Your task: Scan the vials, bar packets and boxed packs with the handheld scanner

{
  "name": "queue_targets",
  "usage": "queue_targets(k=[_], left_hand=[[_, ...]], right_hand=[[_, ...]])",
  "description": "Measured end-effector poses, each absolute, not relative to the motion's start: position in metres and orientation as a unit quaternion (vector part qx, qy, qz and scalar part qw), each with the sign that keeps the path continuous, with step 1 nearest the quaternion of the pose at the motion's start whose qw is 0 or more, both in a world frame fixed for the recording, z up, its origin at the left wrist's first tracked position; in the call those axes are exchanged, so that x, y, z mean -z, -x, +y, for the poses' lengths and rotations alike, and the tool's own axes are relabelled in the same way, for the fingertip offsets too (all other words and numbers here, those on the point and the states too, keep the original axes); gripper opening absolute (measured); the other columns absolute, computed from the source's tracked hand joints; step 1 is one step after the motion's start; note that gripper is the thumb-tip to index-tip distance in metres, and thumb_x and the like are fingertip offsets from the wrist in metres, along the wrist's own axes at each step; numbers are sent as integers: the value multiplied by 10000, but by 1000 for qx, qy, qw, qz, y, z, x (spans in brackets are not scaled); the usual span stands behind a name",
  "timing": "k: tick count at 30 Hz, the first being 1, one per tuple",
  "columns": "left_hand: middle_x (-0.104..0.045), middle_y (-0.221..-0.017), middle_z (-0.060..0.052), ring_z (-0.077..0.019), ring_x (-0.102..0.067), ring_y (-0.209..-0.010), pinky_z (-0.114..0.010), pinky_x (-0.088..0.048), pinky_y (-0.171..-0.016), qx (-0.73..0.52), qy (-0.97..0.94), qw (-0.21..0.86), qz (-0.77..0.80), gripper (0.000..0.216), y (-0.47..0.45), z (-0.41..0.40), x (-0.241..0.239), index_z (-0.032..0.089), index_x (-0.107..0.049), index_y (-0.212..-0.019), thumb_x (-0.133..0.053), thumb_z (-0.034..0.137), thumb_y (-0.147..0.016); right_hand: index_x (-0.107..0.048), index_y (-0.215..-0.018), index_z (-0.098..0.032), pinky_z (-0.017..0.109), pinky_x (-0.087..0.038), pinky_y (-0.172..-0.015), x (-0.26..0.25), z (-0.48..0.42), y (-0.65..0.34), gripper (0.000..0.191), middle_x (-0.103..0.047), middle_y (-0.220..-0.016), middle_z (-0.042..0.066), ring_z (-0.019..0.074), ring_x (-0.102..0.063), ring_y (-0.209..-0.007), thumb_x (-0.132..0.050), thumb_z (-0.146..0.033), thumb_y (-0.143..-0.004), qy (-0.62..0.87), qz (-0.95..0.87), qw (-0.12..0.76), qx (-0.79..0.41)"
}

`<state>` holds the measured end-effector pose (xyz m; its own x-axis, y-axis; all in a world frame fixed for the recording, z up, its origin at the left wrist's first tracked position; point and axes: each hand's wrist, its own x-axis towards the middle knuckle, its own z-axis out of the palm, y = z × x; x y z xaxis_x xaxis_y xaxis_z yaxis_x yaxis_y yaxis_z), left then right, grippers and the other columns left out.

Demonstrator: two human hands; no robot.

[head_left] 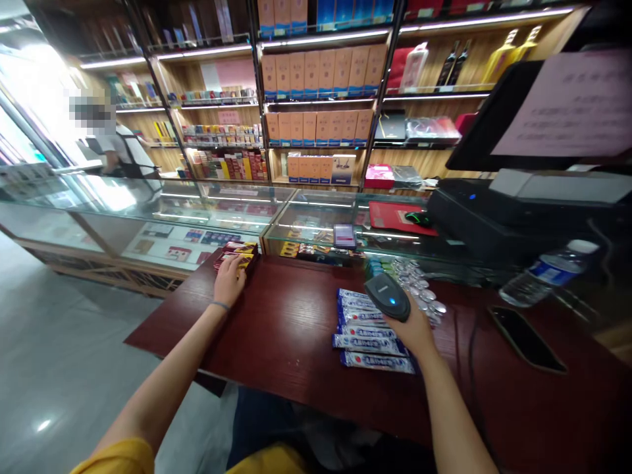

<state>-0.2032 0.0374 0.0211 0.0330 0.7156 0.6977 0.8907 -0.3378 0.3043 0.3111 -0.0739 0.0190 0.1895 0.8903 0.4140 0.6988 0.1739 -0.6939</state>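
The right hand (413, 329) grips a scanner (388, 297) above candy bars (368, 329) mid-tabletop (281, 329); the left hand (229, 280) rests unclenched on boxes (237, 255) at the far left corner.

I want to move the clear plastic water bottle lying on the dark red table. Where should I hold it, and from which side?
Grip the clear plastic water bottle around its labelled middle, coming from above: it lies on its side, white cap toward the upper right.

A shop — glass display counters (207, 207), stocked lit shelves (316, 99), a till screen (538, 112).
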Motion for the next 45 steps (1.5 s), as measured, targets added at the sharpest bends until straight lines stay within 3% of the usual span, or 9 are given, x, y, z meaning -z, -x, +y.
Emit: queue_targets(k=[8,13,18,25,35,42,45], left_hand=[[-599,-1389,-135,-290,-531,-1354,-529,-432,-1179,419,787,6,-452,361,85,-3,-17,212,-612,-1324,-515,253,-979],[-590,-1401,-140,-288,-556,-1315,-511,-467,-1143,385,839,-68,-379,353,15,-32,-17,211,-626,-1320,-544,249,-979],[-647,-1290,-139,-295,-602,-1217,-476,-501,-1084,351,864,-126,-337,325,-39,-42,-11,217,-685,-1260,-616,231,-943],[-667,-1204,-152,-301,-614,-1131,-458,-498,-1033,285,896,-108,-323,359,-86,-45,-8,191,-705,-1267,-647,189,-912],[-707,-1108,-147,-290,-644,-1069,-419,-508,-985,226,909,-93,-337,360,-97,-42,-6,184,-733,-1236,-638,142,-891],[-748,-1177,-110,-276,-676,-1086,-400,-509,-1013,414,777,-301,-368,318,-62,-31,-13,220,-764,-1198,-656,297,-908],[-774,-1098,-86,-263,-696,-1002,-358,-538,-915,499,623,-446,-405,333,-42,-22,-15,202,-793,-1102,-736,406,-846]], right_hand=[[-591,-1328,-258,411,-594,-860,-55,-102,-310,616,-800,-1037,73,318,-754,-1025,-748,-383,-746,647,-630,414,-113],[-606,-1292,-254,381,-595,-798,-53,-144,-316,587,-805,-955,67,322,-770,-962,-748,-367,-733,676,-610,399,-109],[-611,-1241,-253,363,-594,-757,-47,-183,-324,504,-802,-976,73,315,-772,-937,-725,-383,-768,679,-602,410,-93],[-601,-1257,-256,397,-599,-810,-39,-218,-330,500,-799,-950,70,325,-772,-944,-709,-363,-781,690,-587,417,-80],[-600,-1235,-254,365,-571,-707,-31,-225,-330,491,-794,-901,61,329,-778,-844,-703,-394,-776,707,-585,395,-48],[-597,-1226,-255,389,-577,-740,-30,-216,-324,475,-798,-966,87,361,-775,-926,-706,-410,-791,704,-576,415,-31],[-586,-1237,-253,397,-587,-752,-29,-201,-318,479,-802,-982,94,357,-768,-951,-710,-400,-799,693,-585,420,-51]])
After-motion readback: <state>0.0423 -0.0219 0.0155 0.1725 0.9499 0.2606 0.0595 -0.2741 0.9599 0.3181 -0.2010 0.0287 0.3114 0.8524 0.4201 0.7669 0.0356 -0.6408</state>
